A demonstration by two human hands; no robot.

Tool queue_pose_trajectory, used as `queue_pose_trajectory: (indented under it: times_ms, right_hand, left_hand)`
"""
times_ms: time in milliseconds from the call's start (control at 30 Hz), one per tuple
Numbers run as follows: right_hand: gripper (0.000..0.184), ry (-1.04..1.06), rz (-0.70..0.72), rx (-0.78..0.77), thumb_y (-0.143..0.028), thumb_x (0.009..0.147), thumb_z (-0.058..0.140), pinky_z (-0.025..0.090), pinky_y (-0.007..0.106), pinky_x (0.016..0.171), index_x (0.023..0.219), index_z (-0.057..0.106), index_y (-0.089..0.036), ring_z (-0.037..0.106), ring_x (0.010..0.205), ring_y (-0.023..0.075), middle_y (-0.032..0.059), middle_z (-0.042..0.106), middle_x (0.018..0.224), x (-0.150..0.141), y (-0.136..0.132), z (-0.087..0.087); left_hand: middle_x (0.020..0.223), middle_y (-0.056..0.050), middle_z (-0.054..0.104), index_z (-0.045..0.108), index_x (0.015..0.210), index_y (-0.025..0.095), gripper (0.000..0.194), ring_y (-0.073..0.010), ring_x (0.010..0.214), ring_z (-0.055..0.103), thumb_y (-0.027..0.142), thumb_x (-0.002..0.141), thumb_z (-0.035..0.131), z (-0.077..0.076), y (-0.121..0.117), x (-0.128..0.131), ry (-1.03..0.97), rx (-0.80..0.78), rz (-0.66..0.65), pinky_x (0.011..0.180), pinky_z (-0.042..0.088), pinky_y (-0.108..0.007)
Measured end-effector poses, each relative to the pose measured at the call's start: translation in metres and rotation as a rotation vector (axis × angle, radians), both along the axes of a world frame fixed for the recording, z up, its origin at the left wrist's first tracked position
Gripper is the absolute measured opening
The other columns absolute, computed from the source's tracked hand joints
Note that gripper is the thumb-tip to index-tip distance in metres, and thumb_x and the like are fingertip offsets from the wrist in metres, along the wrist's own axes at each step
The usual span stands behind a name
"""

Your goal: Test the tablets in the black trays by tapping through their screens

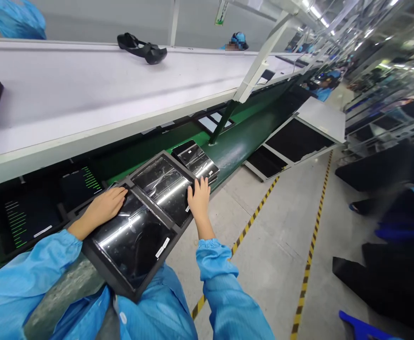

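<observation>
Left hand (104, 208) open, flat on black tray (136, 241), fingers hiding tray edge. Right hand (198, 198) open, fingers spread on tray's far side, no tight grip seen. Tray at 12 o'clock against green ledge (228, 153). Shine hides glass. Smaller tray (194, 159) just beside, 1 o'clock.

A black strapped object (143, 49) lies on a white conveyor belt (86, 94) running down an electronics assembly line, as a co-worker in a blue cap (240, 41) stands beyond it beside a blue plastic bag's row (15, 19). White steel struts (259, 61) rise from a green conveyor frame (242, 146) beneath strip ceiling lights (316, 12). More workers in blue (323, 87) line the belt farther along. A grey frame with black panels (291, 141) leans against the line, yellow-and-black floor tape (252, 231) marks the aisle, and dark padded sheets (384, 165) sit at right near a blue plastic item (359, 328).
</observation>
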State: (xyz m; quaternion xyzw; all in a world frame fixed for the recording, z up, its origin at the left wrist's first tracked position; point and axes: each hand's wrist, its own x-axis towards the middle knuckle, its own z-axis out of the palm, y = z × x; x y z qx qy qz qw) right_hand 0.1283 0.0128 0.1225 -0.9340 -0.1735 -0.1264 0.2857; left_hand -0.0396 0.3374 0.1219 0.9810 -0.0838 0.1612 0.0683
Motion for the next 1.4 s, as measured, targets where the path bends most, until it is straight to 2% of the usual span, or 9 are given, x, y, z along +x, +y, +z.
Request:
queue_pose_trajectory:
  times_ms: [133,233,400,533,633,867,1133,1300,1400]
  right_hand:
    - [0.044,-0.015,0.190,-0.116,-0.030,0.097,0.041,0.021,0.055,0.118,0.135,0.055,-0.012,0.020,0.149,0.0318,0.0182,0.037,0.155,0.020,0.021,0.013]
    - [0.042,-0.024,0.259,-0.151,-0.032,0.098,0.042,0.020,0.054,0.118,0.131,0.058,-0.011,0.020,0.149,0.0313,0.0185,0.035,0.156,0.030,0.043,0.017]
    - [0.041,0.009,0.242,-0.144,-0.036,0.096,0.049,0.014,0.058,0.119,0.130,0.058,-0.013,0.019,0.150,0.0309,0.0192,0.032,0.157,0.044,0.086,0.023]
    - [0.040,0.056,0.219,-0.148,-0.038,0.094,0.055,0.012,0.063,0.116,0.125,0.059,-0.013,0.021,0.148,0.0331,0.0201,0.034,0.156,0.055,0.115,0.030]
    - [0.037,0.076,0.183,-0.130,-0.040,0.093,0.056,0.012,0.062,0.116,0.119,0.061,-0.014,0.024,0.147,0.0333,0.0192,0.039,0.153,0.062,0.129,0.032]
    - [0.034,0.044,0.099,-0.091,-0.042,0.094,0.056,0.016,0.053,0.117,0.116,0.061,-0.017,0.035,0.139,0.0290,0.0151,0.046,0.148,0.058,0.136,0.026]
    - [0.037,0.053,0.071,-0.095,-0.044,0.095,0.056,0.016,0.050,0.119,0.116,0.062,-0.015,0.035,0.140,0.0277,0.0147,0.046,0.148,0.053,0.138,0.023]
    - [0.039,0.091,0.082,-0.091,-0.044,0.096,0.054,0.012,0.050,0.121,0.121,0.061,-0.015,0.028,0.145,0.0274,0.0138,0.041,0.153,0.051,0.139,0.022]
    - [0.044,0.097,0.133,-0.044,-0.045,0.098,0.049,0.019,0.047,0.120,0.130,0.057,-0.017,0.029,0.146,0.0265,0.0128,0.037,0.156,0.051,0.123,0.027]
  left_hand:
    - [0.121,-0.016,0.065,0.064,0.119,0.012,0.041,-0.0276,0.109,0.058,0.029,0.098,0.033,0.009,-0.007,0.009,-0.004,0.049,0.011,0.097,0.046,-0.043]
    - [0.114,-0.013,0.067,0.066,0.112,0.015,0.039,-0.0269,0.104,0.057,0.032,0.098,0.035,0.021,-0.008,0.018,0.037,0.050,0.010,0.090,0.045,-0.044]
    - [0.111,-0.009,0.067,0.067,0.107,0.019,0.033,-0.0238,0.098,0.056,0.032,0.096,0.039,0.030,0.007,0.027,0.124,-0.026,-0.083,0.096,0.040,-0.047]
    - [0.110,-0.008,0.066,0.068,0.108,0.021,0.032,-0.0232,0.100,0.055,0.035,0.096,0.042,0.026,0.011,0.028,0.107,-0.066,-0.110,0.106,0.034,-0.052]
    - [0.109,-0.009,0.065,0.068,0.105,0.021,0.031,-0.0226,0.098,0.056,0.036,0.096,0.042,0.024,0.010,0.028,0.089,-0.101,-0.115,0.103,0.038,-0.051]
    - [0.109,-0.008,0.063,0.069,0.101,0.021,0.030,-0.0229,0.099,0.055,0.037,0.096,0.044,0.018,0.014,0.026,0.083,-0.116,-0.155,0.094,0.044,-0.044]
    - [0.113,-0.008,0.065,0.069,0.107,0.020,0.033,-0.0233,0.102,0.056,0.041,0.095,0.047,0.004,0.022,0.022,0.096,-0.151,-0.164,0.093,0.047,-0.042]
    - [0.111,-0.008,0.067,0.070,0.106,0.022,0.033,-0.0235,0.102,0.058,0.043,0.095,0.047,0.006,0.020,0.027,0.093,-0.144,-0.156,0.092,0.049,-0.041]
    - [0.116,-0.008,0.067,0.069,0.110,0.022,0.035,-0.0239,0.107,0.060,0.043,0.095,0.045,0.010,0.020,0.025,0.064,-0.155,-0.158,0.094,0.050,-0.041]
